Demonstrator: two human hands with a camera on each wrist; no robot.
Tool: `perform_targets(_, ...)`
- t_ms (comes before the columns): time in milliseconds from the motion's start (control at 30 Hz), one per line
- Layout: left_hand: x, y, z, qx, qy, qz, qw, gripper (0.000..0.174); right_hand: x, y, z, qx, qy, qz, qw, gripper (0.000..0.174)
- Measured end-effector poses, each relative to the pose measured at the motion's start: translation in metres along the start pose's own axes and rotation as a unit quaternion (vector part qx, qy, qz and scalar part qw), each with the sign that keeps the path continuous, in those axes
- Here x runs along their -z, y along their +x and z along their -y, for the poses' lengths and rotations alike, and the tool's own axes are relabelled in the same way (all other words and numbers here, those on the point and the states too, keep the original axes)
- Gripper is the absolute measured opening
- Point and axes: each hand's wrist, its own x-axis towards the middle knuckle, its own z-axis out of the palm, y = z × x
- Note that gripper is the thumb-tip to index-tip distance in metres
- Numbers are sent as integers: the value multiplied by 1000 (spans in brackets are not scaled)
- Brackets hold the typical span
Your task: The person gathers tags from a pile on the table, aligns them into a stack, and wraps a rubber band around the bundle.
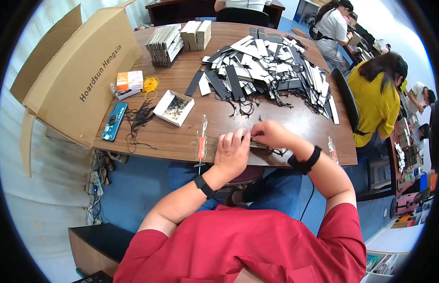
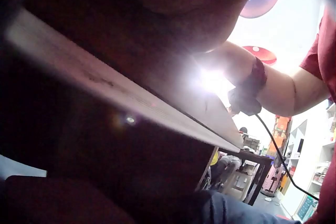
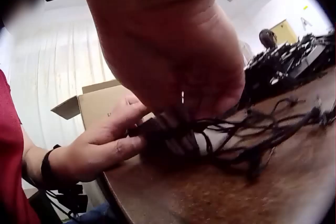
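At the front edge of the table a small stack of corded tags (image 3: 184, 142) lies between both hands, black cords (image 3: 262, 134) trailing from its end. My left hand (image 1: 232, 152) grips the stack's left end, thumb and fingers on opposite sides in the right wrist view. My right hand (image 1: 272, 134) bends over the stack from the right, its fingertips pinching it near the left fingers. Its palm hides part of the tags. In the left wrist view the hand is dark and the stack does not show.
A heap of black and white tags (image 1: 271, 61) covers the back right. Bundled stacks (image 1: 163, 45) stand behind. A white box (image 1: 174, 107) of small dark pieces, black cords (image 1: 140, 118), yellow bands (image 1: 150, 86), a phone (image 1: 114, 121) and an orange-handled tool (image 1: 201, 147) lie leftward, by a carton (image 1: 87, 80).
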Motion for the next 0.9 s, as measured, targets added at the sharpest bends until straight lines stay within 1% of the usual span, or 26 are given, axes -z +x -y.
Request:
perform_targets(33,-1,-1,-2,7,4,4,1000,48,13,11,-3,-17,36,70,997,19)
perform_targets(67,-1,0,-1,12,8,7,1000,46,28,25,-13,-1,71,146,987,22)
perform_targets(100,2,1,-1,9,12,20,1000,45,44,39,-2,-59,22,149,987,23)
perform_targets(133,7,3,-1,5,14,33,999,44,43,61,-14,-36,14,60,997,29)
perform_targets(167,9,6,-1,1,17,45,999,42,29,87,-30,-1,-114,-115,987,37)
perform_targets(200,8,6,0,-5,14,46,999,44,36,92,6,-100,-150,-182,967,43)
perform_targets(233,8,5,0,-1,3,47,999,44,28,108,5,-107,-197,-250,942,47)
perform_targets(300,8,7,1,0,-20,46,999,44,16,119,17,-133,-277,-269,913,41)
perform_targets(367,12,10,-1,9,-35,58,998,43,8,132,-3,-123,-335,-238,903,29)
perform_targets(400,13,10,-2,16,-43,65,997,43,8,129,-1,-130,-359,-235,894,19)
perform_targets(500,12,7,0,8,-42,67,997,43,15,99,-1,-127,-336,-218,908,14)
perform_targets(533,10,6,0,9,-43,63,997,42,16,85,-2,-101,-315,-220,918,12)
perform_targets(600,9,5,0,13,-42,52,998,41,7,55,-11,-36,-259,-195,945,13)
perform_targets(633,9,6,0,12,-34,43,998,41,5,40,-4,-75,-238,-106,962,17)
perform_targets(667,12,8,-1,12,-26,32,999,42,2,18,0,-37,-201,-80,976,23)
perform_targets(700,14,9,-2,14,-18,22,999,43,0,4,1,-39,-167,-16,985,30)
perform_targets(733,15,9,-3,15,-10,13,1000,44,1,-4,5,-22,-153,-27,988,27)
perform_targets(767,13,7,-2,12,-19,23,999,45,2,-8,8,-5,-138,-38,990,25)
perform_targets(833,5,4,1,2,-37,40,999,48,21,5,-2,50,-118,103,986,21)
perform_targets(867,4,5,2,1,-44,29,999,50,34,16,-6,78,-108,170,976,21)
perform_targets(900,3,4,3,-2,-51,20,998,51,53,31,13,-9,-118,179,977,21)
